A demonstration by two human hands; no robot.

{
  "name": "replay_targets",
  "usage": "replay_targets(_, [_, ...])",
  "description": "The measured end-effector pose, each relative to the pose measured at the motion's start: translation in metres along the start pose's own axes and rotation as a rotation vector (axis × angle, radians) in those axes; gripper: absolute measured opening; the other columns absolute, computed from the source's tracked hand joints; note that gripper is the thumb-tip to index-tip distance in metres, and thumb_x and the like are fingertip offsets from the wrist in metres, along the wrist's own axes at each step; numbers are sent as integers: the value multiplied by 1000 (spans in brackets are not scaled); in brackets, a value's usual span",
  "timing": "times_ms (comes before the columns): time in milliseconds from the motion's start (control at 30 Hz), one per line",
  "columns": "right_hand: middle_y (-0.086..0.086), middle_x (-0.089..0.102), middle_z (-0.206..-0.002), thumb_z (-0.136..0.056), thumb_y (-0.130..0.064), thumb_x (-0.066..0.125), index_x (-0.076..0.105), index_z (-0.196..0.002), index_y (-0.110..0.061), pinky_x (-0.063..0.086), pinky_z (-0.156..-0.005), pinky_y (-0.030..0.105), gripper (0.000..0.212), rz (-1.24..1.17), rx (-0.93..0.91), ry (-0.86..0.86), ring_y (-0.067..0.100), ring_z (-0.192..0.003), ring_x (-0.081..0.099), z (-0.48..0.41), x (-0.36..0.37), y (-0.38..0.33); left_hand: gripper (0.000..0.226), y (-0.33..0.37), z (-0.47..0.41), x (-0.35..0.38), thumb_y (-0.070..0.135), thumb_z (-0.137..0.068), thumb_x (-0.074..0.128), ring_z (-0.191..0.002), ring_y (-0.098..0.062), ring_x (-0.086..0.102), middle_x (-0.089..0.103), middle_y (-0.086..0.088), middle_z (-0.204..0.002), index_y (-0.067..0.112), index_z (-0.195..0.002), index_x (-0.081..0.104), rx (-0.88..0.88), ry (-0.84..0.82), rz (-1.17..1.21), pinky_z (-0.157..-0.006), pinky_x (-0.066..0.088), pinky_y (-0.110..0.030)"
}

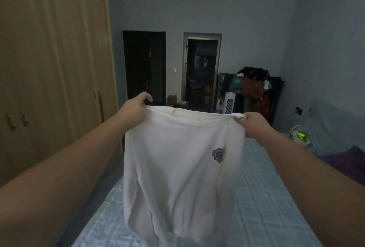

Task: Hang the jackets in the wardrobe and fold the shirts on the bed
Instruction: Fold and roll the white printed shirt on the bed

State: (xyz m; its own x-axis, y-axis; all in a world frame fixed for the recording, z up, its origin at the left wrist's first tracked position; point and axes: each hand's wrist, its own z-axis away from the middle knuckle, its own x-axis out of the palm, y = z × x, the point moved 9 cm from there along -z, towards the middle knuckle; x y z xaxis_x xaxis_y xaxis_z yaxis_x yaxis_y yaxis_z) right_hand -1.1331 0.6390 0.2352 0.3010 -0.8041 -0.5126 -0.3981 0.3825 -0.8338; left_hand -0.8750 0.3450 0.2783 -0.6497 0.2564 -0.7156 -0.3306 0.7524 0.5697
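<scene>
Here your left hand (134, 111) and right hand (249, 125) each pinch a shoulder of the white long-sleeved cotton shirt with a small grey chest emblem (177, 167), fingers curled into the fabric. It hangs spread above the pale blue checked bed (266, 197), beside the closed light wooden wardrobe (49, 59).

You have one head-worn wide-angle view, looking forward and slightly down along the bed (266, 197) toward the far wall. It sits close behind both outstretched arms; the wardrobe (49, 59) stands left of the bed.
</scene>
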Motion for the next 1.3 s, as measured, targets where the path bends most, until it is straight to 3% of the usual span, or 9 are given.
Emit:
replay_targets(100, [10,72,-102,-95,-35,62,70,-109,-13,57,-86,49,28,-370,136,-67,29,-96,69,18,28,12,28,-21,12,4,16,-98,44,-106,-18,58,65,2,-113,28,-96,69,17,-196,55,-96,45,-39])
replay_targets(167, [8,73,-105,-97,-38,59,68,-115,-16,57,-87,48,30,-396,131,-138,28,-98,70,29,49,7,22,-34,22,2,31,-100,52,-100,-16,61,67,1,-105,26,-91,71,11,-254,106,-87,46,-33])
replay_targets(300, [0,64,-106,-100,-39,47,58,-113,-25,53,-79,36,22,123,-1,-273,19,-96,63,45,71,-10,20,-61,27,-18,34,-100,52,-85,-17,59,62,0,-90,26,-83,61,3,-82,81,-67,40,-26])
replay_targets(400, [6,62,-104,-97,-22,48,59,-106,-20,49,-78,36,14,309,-28,-368,22,-94,60,50,79,-6,22,-74,30,-27,30,-101,50,-76,-13,54,57,0,-85,23,-80,54,-27,19,111,-61,35,-22])
replay_targets(500, [6,65,-103,-100,-20,46,65,-106,-13,46,-77,35,21,509,-118,-196,22,-93,59,47,68,-13,20,-83,34,-30,27,-101,49,-75,-11,51,55,0,-84,21,-82,53,-38,85,198,-61,34,-22])
replay_targets(800, [-2,54,-75,-103,-39,32,47,-84,-23,35,-58,34,30,376,-149,406,17,-69,52,91,39,-11,13,-76,44,-24,36,-100,50,-91,-13,57,60,9,-92,28,-94,59,54,113,174,-74,41,-29])
replay_targets(933, [0,49,-74,-100,-28,36,45,-81,-17,32,-61,36,24,546,-331,635,26,-70,46,128,22,-22,16,-77,72,-22,39,-101,47,-97,-13,48,55,10,-93,29,-100,60,70,186,169,-87,39,-38])
replay_targets(1167, [14,55,-93,-93,-19,45,53,-86,-10,33,-74,43,14,596,-353,728,35,-93,46,141,9,-6,16,-87,84,21,35,-98,48,-98,-20,49,59,2,-91,32,-85,58,61,216,272,-78,30,-25])
replay_targets(1300, [14,53,-95,-91,-27,39,54,-86,-10,33,-76,45,23,676,-311,719,35,-96,47,111,17,15,19,-93,67,56,36,-97,46,-99,-24,48,58,2,-85,29,-82,55,36,235,241,-88,36,-42])
